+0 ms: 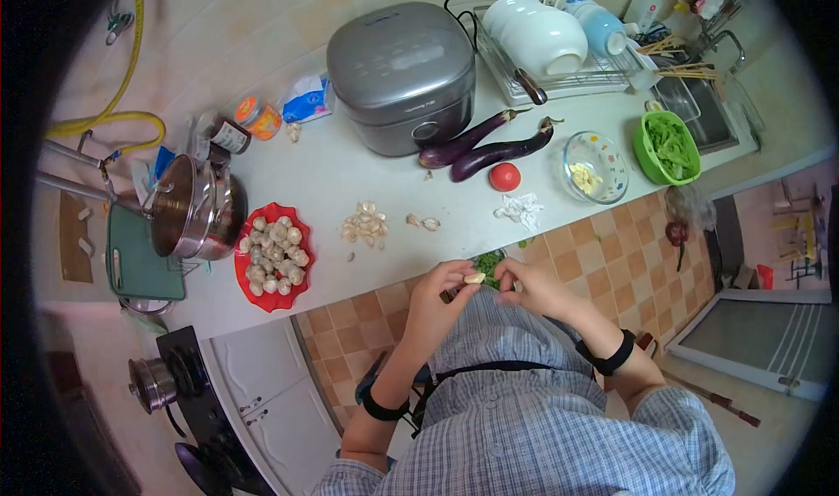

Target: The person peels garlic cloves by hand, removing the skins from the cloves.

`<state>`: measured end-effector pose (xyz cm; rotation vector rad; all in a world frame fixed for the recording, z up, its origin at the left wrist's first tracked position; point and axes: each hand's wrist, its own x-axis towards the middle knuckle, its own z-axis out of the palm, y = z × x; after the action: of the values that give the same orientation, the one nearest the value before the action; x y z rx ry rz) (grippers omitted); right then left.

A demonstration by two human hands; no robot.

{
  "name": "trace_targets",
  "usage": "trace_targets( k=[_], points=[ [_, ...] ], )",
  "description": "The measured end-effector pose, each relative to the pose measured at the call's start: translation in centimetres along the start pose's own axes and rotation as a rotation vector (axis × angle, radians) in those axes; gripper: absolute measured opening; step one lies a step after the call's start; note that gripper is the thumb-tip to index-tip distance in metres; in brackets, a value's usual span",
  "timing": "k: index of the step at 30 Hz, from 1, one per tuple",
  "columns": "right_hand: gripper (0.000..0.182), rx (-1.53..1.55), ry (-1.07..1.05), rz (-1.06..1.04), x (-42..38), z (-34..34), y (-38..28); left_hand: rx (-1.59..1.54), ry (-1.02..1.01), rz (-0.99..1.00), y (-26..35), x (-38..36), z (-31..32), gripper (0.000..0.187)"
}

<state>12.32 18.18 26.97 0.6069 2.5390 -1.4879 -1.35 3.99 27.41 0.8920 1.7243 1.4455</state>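
Note:
My left hand [440, 288] pinches a pale garlic clove [474, 278] between thumb and fingertips, in front of my body at the counter's edge. Close beside it, my right hand [530, 288] has its fingers drawn together; anything in them is too small to make out. Below and between both hands some chopped-looking greens [488, 267] show. On the counter lie a pile of garlic cloves [364, 223] and a few more cloves [424, 222]. White crumpled scraps [519, 209] lie to the right. A clear glass bowl [603, 151] holds pale peeled cloves [585, 178].
A red plate [273, 303] of mushrooms [276, 253] and a steel pot [194, 208] stand left. Behind are a rice cooker [402, 76], two eggplants [502, 151] and a tomato [504, 177]. Rightward are a green basket [647, 151] of leaves, a dish rack [603, 83] and a sink [712, 116].

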Motion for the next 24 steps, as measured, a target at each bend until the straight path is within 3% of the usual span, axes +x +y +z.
trace_targets(
  k=[4,6,7,9,12,18,22,24],
  points=[
    [0.035,0.197,-0.069,0.174,0.2,-0.7,-1.3,-0.025,-0.013,-0.025,-0.3,-0.1,0.1,0.03],
    [0.036,0.248,0.415,-0.329,0.5,0.0,-1.5,-0.042,-0.027,-0.02,0.0,0.0,0.1,0.031],
    [0.036,0.247,0.416,-0.329,0.6,0.1,-1.9,-0.043,-0.028,-0.019,0.1,0.0,0.2,0.031],
    [0.036,0.601,0.304,-0.281,0.5,0.0,-2.9,-0.08,-0.056,-0.039,0.3,0.1,0.3,0.033],
    [0.033,0.694,0.199,-0.22,0.6,0.4,-2.1,-0.162,-0.08,-0.043,0.0,0.1,0.6,0.034],
    [0.024,0.881,0.219,-0.109,0.9,1.1,-1.3,-0.296,-0.121,-0.05,-0.2,0.0,1.0,0.035],
    [0.014,0.893,0.27,-0.042,1.3,1.8,0.6,-0.392,-0.15,-0.109,-0.6,-0.3,0.1,0.029],
    [0.009,0.681,0.227,0.071,1.1,1.6,1.5,-0.285,-0.133,-0.185,-1.3,-0.1,-1.0,0.018]
  ],
)
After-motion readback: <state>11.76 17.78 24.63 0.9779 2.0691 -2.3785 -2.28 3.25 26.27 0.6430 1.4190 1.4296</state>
